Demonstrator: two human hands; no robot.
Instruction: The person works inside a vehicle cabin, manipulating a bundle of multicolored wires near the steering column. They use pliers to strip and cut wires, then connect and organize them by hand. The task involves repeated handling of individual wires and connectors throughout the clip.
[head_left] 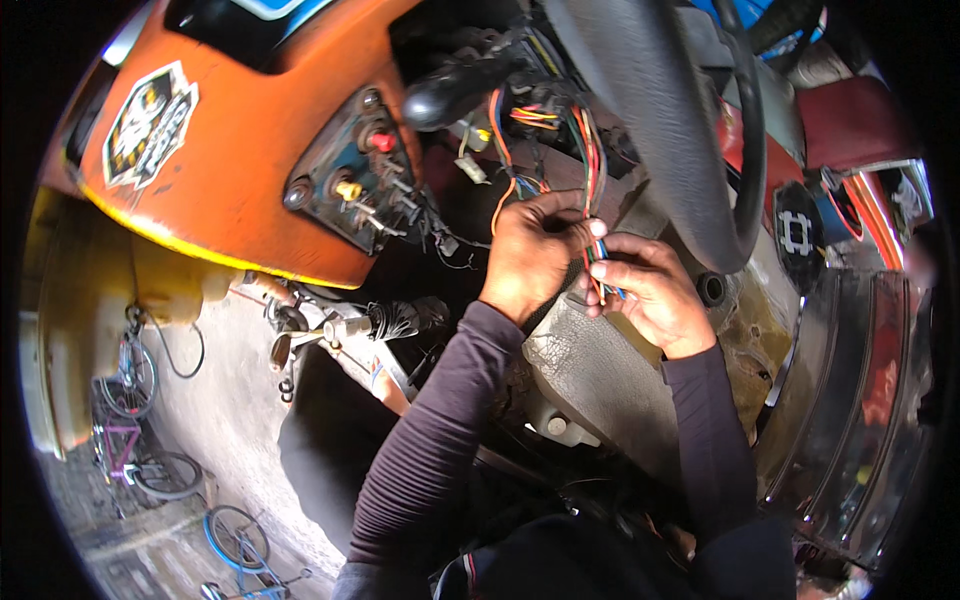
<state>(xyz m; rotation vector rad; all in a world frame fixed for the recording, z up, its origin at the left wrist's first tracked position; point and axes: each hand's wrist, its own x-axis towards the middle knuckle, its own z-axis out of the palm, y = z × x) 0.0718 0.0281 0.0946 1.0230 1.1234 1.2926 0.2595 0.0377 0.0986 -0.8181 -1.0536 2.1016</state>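
Observation:
A bundle of coloured electrical wires (pixel 589 160), red, green, white and others, hangs down from the dark opening under the dash. My left hand (pixel 528 258) is closed around the bundle, thumb pressed on it. Just below and to the right, my right hand (pixel 662 300) pinches the loose wire ends between thumb and fingers. Individual ends are partly hidden by my fingers. Left of my hands, a separate orange wire (pixel 499 130) loops down beside a loose white connector (pixel 471 169).
The orange body panel (pixel 240 190) carries a plate of switches (pixel 350 180) with thin wires trailing off it. A thick black padded rim (pixel 665 110) curves past on the right. Below my hands is a worn grey cover (pixel 600 375). Bicycles (pixel 165 474) stand at far left.

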